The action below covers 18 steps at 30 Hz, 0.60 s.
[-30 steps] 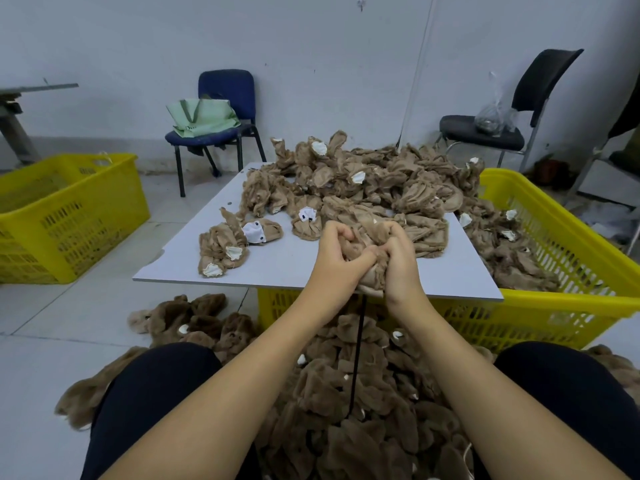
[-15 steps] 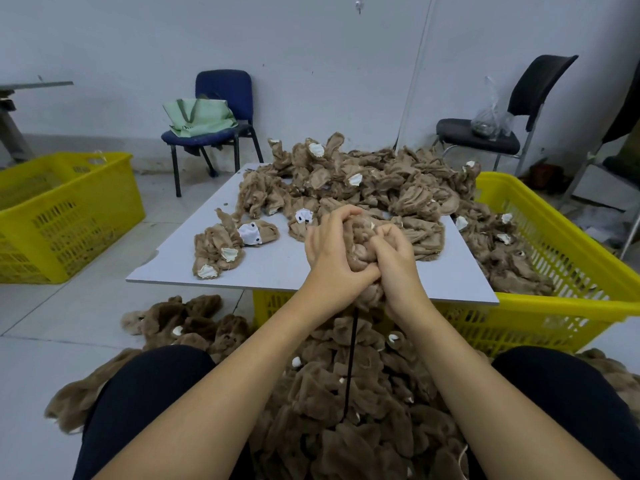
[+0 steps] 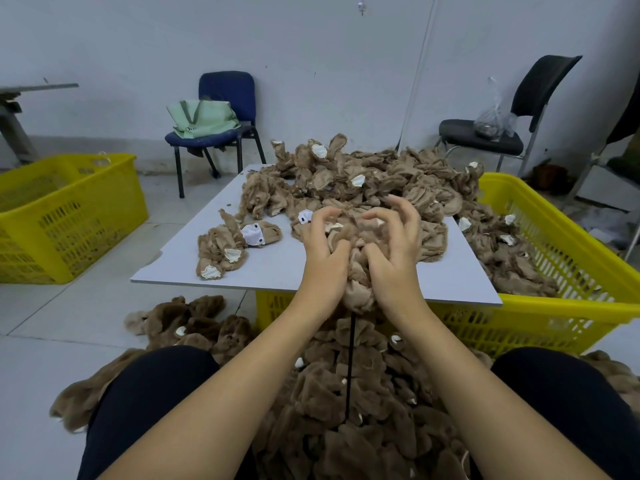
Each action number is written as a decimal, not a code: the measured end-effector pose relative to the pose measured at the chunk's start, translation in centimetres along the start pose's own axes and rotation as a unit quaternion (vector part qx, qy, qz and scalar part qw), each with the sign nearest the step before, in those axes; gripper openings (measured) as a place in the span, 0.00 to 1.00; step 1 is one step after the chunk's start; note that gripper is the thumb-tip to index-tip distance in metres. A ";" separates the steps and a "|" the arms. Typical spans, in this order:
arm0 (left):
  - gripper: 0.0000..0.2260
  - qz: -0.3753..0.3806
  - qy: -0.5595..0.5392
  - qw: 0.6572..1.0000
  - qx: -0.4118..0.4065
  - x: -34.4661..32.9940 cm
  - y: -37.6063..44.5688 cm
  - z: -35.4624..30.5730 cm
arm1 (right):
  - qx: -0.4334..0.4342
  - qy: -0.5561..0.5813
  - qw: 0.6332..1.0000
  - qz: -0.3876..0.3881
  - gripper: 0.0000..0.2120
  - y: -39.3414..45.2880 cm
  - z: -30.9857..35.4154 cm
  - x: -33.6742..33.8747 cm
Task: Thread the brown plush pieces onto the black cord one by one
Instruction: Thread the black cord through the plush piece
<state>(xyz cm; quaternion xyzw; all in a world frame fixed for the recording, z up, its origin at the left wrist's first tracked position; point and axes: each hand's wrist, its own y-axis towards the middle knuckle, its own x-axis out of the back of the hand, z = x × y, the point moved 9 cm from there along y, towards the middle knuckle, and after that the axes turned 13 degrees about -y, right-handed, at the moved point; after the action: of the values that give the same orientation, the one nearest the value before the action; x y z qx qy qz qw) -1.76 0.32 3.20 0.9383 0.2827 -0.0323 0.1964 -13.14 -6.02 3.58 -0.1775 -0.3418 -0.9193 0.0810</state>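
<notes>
Both our hands clutch one brown plush piece [image 3: 358,271] at the near edge of the board [image 3: 277,268]. Our left hand [image 3: 323,252] curls its fingers and thumb into the fabric; our right hand [image 3: 394,251] pinches it with the thumb and bent forefinger while the other fingers splay upward. From under the piece the cord [image 3: 350,362], thin and black, hangs straight down into the darker plush pile [image 3: 346,427] between our knees. The held piece is tan, limp, inside out and crumpled, with a cream patch showing near its top. More such pieces lie in a heap [image 3: 363,178] farther back on the board and in the yellow crate [image 3: 571,265] at right. The green bag [image 3: 202,117] on the blue chair [image 3: 225,109] carries printing too small to read.
</notes>
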 end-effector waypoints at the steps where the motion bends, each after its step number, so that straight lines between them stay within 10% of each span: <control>1: 0.16 0.001 0.015 0.999 -0.030 -0.1 -0.2 -0.5 | 0.039 -0.006 0.999 -0.007 0.12 0.1 0.5 0.3; 10: 0.06 -0.083 0.294 0.933 -0.189 1.2 -0.9 -1.6 | 0.017 -0.012 0.999 0.045 0.12 -0.7 -1.0 -1.0; 18: 0.12 0.062 0.162 0.975 -0.138 0.4 -0.8 -0.3 | 0.079 0.003 0.991 0.107 0.11 -1.3 -1.0 -1.1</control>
<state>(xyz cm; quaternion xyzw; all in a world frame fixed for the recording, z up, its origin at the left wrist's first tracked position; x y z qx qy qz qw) -1.85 1.24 3.18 0.9107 0.2538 0.1712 0.2772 -12.77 -5.61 1.68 -0.2033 -0.3924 -0.8759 0.1937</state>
